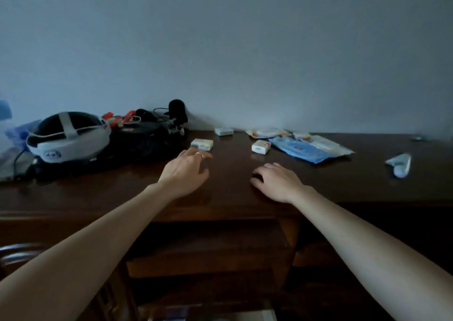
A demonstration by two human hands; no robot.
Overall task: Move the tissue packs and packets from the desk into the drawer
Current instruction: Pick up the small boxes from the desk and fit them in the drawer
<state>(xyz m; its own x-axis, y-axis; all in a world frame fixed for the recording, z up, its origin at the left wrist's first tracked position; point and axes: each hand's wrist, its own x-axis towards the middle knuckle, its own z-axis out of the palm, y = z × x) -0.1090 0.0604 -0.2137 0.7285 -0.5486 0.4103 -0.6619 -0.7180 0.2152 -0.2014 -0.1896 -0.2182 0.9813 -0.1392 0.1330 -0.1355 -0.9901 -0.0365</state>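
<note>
On the dark wooden desk (367, 186) lie several small white tissue packs: one (202, 144) just beyond my left hand, one (260, 146) beyond my right hand, one (223, 131) near the wall and one (302, 136) further right. A blue flat packet (300, 150), a white flat packet (329, 145) and an orange-white packet (267, 133) lie at the right. My left hand (186, 171), wearing a ring, hovers with fingers apart, empty. My right hand (277, 181) rests on the desk, fingers curled loosely, holding nothing. Below the desk edge a drawer (208, 247) appears pulled out, dim.
A white and black headset (67, 135) sits at the left beside a black bag (142, 139) with cables and red clips. A white tube-like object (399, 165) lies at the far right. A chair back (17, 254) shows at lower left.
</note>
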